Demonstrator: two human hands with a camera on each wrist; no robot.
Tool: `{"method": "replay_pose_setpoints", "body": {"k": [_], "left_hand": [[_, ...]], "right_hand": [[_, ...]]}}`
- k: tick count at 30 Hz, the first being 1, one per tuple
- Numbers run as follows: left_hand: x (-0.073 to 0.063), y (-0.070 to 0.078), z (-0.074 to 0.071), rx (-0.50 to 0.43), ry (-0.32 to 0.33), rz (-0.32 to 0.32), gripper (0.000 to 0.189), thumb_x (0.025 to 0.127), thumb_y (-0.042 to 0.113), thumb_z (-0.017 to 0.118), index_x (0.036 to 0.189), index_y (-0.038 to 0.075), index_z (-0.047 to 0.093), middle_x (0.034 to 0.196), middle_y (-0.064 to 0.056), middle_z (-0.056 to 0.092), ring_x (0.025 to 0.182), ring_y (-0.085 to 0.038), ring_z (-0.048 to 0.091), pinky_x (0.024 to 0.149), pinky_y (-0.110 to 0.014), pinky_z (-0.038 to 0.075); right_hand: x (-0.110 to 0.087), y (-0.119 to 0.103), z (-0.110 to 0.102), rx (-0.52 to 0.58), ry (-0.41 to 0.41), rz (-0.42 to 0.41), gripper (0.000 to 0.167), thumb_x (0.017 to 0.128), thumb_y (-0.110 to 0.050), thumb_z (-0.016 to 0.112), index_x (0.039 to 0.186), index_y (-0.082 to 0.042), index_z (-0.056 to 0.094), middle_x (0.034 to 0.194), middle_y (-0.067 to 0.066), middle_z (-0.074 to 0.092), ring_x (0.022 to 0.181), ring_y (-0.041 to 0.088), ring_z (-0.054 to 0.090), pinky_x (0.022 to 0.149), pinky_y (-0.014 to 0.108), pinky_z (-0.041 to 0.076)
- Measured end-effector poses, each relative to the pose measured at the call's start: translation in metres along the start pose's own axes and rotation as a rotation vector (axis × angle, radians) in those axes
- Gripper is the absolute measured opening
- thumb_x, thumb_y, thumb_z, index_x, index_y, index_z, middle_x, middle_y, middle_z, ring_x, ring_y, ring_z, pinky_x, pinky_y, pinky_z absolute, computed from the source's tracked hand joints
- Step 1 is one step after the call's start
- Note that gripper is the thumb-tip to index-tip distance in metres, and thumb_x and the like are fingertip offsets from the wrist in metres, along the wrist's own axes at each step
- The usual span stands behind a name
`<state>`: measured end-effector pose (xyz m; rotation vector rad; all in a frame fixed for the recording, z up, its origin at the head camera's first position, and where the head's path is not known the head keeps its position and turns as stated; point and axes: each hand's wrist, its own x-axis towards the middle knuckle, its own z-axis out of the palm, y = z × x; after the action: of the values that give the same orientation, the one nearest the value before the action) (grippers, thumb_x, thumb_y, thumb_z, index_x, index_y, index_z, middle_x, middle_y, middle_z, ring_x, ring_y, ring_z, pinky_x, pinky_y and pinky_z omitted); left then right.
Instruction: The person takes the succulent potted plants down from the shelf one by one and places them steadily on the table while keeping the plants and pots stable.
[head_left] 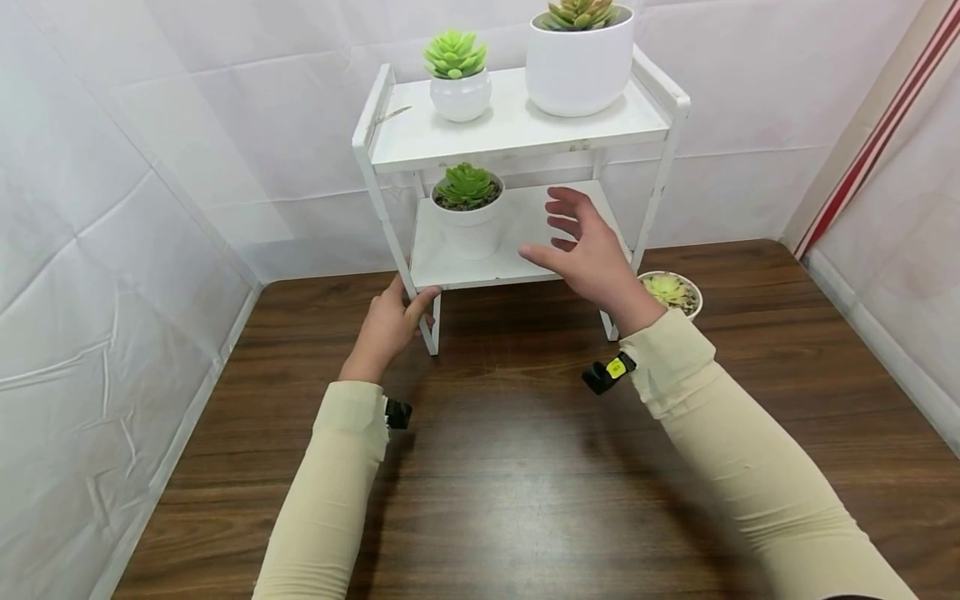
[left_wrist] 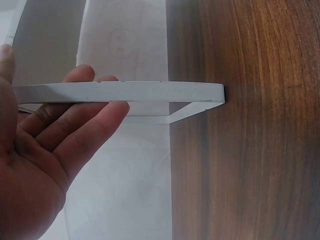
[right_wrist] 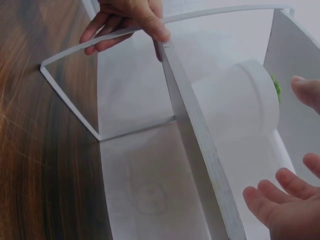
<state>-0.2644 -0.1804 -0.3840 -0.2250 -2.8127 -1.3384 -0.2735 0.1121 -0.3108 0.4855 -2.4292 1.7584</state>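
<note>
In the head view, the white stand (head_left: 517, 150) occupied the far part of the counter (head_left: 495, 467), with a potted succulent (head_left: 468, 229) on its lower shelf (head_left: 531, 215), leftward. The left hand (head_left: 388, 323) gripped the near-left leg (head_left: 393, 242), seemingly to steady the stand; the right hand (head_left: 591, 250), empty and spread wide, hovered right of the potted succulent. In the left wrist view, fingers (left_wrist: 95, 130) curled about that leg. In the right wrist view, the left thumb (right_wrist: 154, 24) rested at the shelf's corner.

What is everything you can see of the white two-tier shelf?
The white two-tier shelf stands upright on the wood-grain table. Slim, scuffed side frames, apparently painted metal, carry two boards. Two potted succulents rest on the upper, one on the lower. The left grip holds its left front leg.
</note>
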Motion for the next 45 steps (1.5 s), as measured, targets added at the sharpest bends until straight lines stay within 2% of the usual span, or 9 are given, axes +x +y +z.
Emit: {"method": "replay_pose_setpoints", "body": {"k": [11, 17, 25, 34, 45], "left_hand": [[0.001, -0.002, -0.001, -0.01, 0.003, -0.011, 0.075, 0.087, 0.072, 0.043, 0.149, 0.033, 0.029, 0.09, -0.016, 0.072, 0.077, -0.036, 0.067, 0.066, -0.035, 0.057], [0.001, -0.002, 0.0, -0.003, 0.011, -0.003, 0.074, 0.087, 0.071, 0.043, 0.15, 0.035, 0.027, 0.089, -0.016, 0.072, 0.066, -0.027, 0.064, 0.065, -0.034, 0.057], [-0.001, -0.002, -0.001, -0.003, 0.002, -0.008, 0.077, 0.087, 0.071, 0.043, 0.153, 0.038, 0.02, 0.089, -0.017, 0.072, 0.077, -0.036, 0.068, 0.066, -0.035, 0.056], [0.001, -0.003, 0.0, -0.011, 0.006, -0.011, 0.074, 0.086, 0.073, 0.043, 0.15, 0.043, 0.022, 0.083, -0.009, 0.072, 0.074, -0.027, 0.068, 0.067, -0.036, 0.058], [0.001, 0.001, 0.0, -0.01, -0.001, -0.003, 0.075, 0.087, 0.071, 0.043, 0.149, 0.031, 0.031, 0.086, -0.013, 0.072, 0.067, -0.026, 0.064, 0.068, -0.036, 0.058]], "right_hand": [[0.009, -0.001, 0.011, 0.0, 0.04, -0.002, 0.08, 0.081, -0.033, 0.079, 0.146, -0.022, 0.034, 0.145, 0.01, 0.043, 0.137, 0.023, 0.043, 0.111, 0.038, 0.039], [0.013, 0.0, 0.017, 0.01, 0.053, -0.009, 0.081, 0.081, -0.033, 0.079, 0.146, -0.02, 0.034, 0.145, 0.011, 0.043, 0.136, 0.026, 0.044, 0.11, 0.039, 0.041], [0.018, -0.001, 0.024, -0.005, 0.05, 0.013, 0.082, 0.081, -0.036, 0.079, 0.147, -0.019, 0.033, 0.146, 0.011, 0.043, 0.137, 0.024, 0.044, 0.11, 0.037, 0.04], [0.025, -0.002, 0.03, -0.04, 0.044, 0.035, 0.086, 0.08, -0.041, 0.078, 0.149, -0.019, 0.031, 0.147, 0.007, 0.043, 0.137, 0.021, 0.043, 0.11, 0.033, 0.04], [0.032, -0.002, 0.036, -0.075, 0.039, 0.049, 0.086, 0.08, -0.042, 0.078, 0.149, -0.019, 0.032, 0.144, 0.006, 0.045, 0.136, 0.019, 0.044, 0.11, 0.033, 0.041]]}}
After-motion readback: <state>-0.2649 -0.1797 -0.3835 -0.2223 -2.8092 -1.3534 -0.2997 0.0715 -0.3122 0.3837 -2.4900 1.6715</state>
